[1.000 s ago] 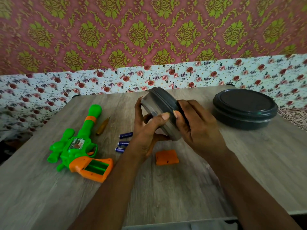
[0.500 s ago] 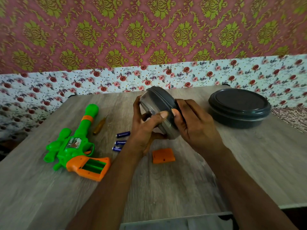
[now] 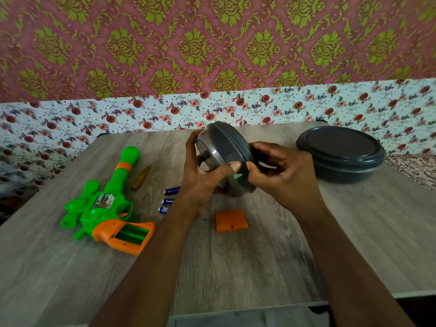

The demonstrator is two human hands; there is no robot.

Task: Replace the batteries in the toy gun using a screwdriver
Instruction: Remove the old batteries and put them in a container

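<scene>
A green and orange toy gun (image 3: pixel 103 204) lies on the table's left side, its orange grip compartment open. Its orange battery cover (image 3: pixel 231 220) lies apart, near the table's middle. A brown-handled screwdriver (image 3: pixel 141 176) rests beside the barrel. Three blue batteries (image 3: pixel 168 199) lie between the gun and my left wrist. Above the table I hold a small round dark grey container (image 3: pixel 226 156), tilted on its side. My left hand (image 3: pixel 203 180) grips its base. My right hand (image 3: pixel 280 175) pinches the lid's rim, where a small gap shows.
A larger round dark grey lidded container (image 3: pixel 339 154) sits at the table's back right. The wooden table (image 3: pixel 236 267) ends at a near edge low in view. Floral cloth and patterned wallpaper lie behind it.
My right fingers have curled from lying flat on the lid to pinching its rim, and the lid edge has lifted slightly. The container stays tilted in both hands.
</scene>
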